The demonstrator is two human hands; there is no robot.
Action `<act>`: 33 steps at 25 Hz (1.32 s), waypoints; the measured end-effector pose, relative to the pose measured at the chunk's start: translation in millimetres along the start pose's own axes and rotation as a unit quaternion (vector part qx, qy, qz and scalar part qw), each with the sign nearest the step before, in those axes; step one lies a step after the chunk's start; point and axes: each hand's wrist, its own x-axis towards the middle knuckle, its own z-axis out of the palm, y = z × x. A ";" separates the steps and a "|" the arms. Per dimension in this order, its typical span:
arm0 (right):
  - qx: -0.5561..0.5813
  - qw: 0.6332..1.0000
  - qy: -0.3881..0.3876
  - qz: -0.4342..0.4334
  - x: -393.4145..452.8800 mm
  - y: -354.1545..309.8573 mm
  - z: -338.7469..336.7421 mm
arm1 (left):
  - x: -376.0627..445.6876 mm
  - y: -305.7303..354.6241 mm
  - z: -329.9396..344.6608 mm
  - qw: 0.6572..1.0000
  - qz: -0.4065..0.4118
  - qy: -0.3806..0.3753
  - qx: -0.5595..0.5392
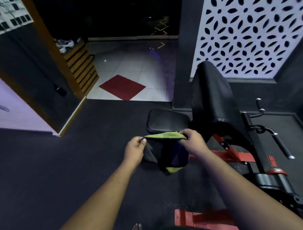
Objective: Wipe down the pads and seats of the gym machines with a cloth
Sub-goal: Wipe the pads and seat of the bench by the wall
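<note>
1. Your left hand (135, 147) pinches one corner of the cloth (168, 151). Your right hand (191, 139) pinches the other corner.
2. The cloth hangs between your hands, out in front of you at 12 o'clock. It is not touching anything else.
3. The seat (167, 121) is just past the cloth. The tall back pad (214, 96) stands at 1 o'clock.
4. The cloth looks bunched up. If you wipe with it like this, I think you could miss spots.
5. A thin pinch can slip, so the cloth might fall on the floor (80, 161).
</note>
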 end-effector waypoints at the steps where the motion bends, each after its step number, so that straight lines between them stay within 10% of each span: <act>1: -0.051 0.998 0.035 0.011 0.6 -0.5 -3.6 | 13.7 1.6 -7.1 0.998 0.021 0.015 0.051; 8: -0.199 0.965 0.093 0.144 -18.0 -13.3 15.3 | 68.3 24.5 -71.1 0.935 0.080 0.039 0.344; 14: 0.160 0.974 0.104 0.120 -22.3 -35.0 45.7 | 69.0 7.1 -63.5 0.989 -0.068 -0.099 -0.083; 21: 0.389 0.915 -0.055 0.092 -28.0 -75.4 50.6 | 37.3 14.5 -36.2 0.952 -0.011 -0.265 -0.154; 27: 0.126 0.990 0.063 0.018 -20.5 -74.0 56.4 | 32.1 24.6 -29.1 0.953 0.051 -0.266 -0.136; 33: -0.085 0.989 0.125 0.004 -16.7 -66.7 52.8 | 35.3 21.9 -21.1 0.964 0.039 -0.222 -0.141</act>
